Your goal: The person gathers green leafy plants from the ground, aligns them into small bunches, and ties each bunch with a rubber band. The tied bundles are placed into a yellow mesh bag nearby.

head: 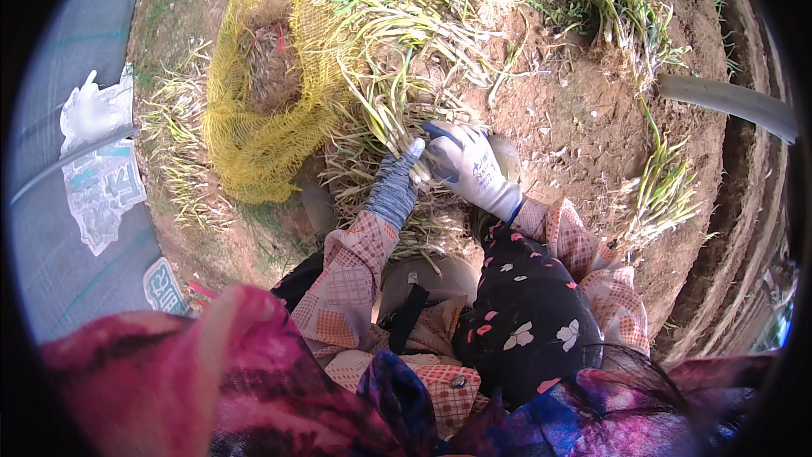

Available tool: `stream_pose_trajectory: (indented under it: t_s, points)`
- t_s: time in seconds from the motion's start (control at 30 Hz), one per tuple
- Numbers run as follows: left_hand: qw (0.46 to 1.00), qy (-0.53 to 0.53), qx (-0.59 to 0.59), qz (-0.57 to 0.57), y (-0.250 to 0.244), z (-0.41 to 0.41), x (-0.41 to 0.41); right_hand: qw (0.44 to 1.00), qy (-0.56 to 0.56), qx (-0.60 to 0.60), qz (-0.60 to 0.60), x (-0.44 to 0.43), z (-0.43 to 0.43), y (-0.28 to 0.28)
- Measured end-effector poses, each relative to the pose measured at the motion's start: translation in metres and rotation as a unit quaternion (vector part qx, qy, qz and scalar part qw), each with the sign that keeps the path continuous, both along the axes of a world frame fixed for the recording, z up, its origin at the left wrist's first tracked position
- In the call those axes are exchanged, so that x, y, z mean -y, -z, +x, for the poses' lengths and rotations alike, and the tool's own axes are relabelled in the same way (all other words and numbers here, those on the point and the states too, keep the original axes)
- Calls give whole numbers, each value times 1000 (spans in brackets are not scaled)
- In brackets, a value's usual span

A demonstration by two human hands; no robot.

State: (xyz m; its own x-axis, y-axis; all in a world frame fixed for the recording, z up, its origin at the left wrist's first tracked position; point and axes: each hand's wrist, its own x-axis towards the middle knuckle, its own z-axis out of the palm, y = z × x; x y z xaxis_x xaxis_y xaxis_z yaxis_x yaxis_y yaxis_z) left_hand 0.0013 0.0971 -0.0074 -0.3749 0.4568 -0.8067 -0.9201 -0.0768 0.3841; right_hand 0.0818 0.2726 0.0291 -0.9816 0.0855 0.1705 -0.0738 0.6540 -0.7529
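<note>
My left hand (396, 187), in a grey glove, grips a small bunch of green-and-white onion-like seedlings (385, 117) near their white lower ends. Against it is my right hand (460, 162), in a white glove with blue-grey fingertips; its fingers are curled at the lower ends of the same bunch, and whether they grip it cannot be told. Below and around both hands lie more loose seedlings (431, 228). A large heap of the same plants (431, 25) spreads on the soil beyond my hands.
A yellow mesh bag (254, 168) with bundled plants inside lies left of the heap. More seedlings (184, 146) lie farther left, beside grey sheeting (38, 165). On the right are two clumps (625, 13) (666, 187), a pale pipe-like length (729, 98) and furrowed soil (736, 266).
</note>
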Motion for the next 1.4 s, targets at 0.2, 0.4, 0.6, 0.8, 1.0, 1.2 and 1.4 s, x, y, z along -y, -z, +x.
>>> stream_pose_trajectory:
  t_s: [0.2, 0.4, 0.6, 0.8, 1.0, 1.2, 1.4]
  points:
    - [980, -187, 18, 60, -26, -4, 21, 987, -38, 155, 3, -12, 17, 52]
    - [972, -201, -48, 114, -32, -37, 73, 982, 144, 120, 21, -38, -3, 35]
    - [991, -123, 10, 55, -42, -1, 39, 966, 85, 161, 181, -60, -7, 34]
    - [996, -82, 16, 33, -27, 29, 21, 857, 56, 282, -427, -51, 12, -4]
    - [994, -105, 18, 20, -51, 26, -1, 743, 164, 128, -637, -33, 23, -39]
    - [996, -42, 59, -55, -43, 31, 7, 990, -53, 82, -99, -26, 21, -45]
    - [990, -24, 139, -1, -27, 31, -3, 982, -174, -12, -77, -15, 13, -33]
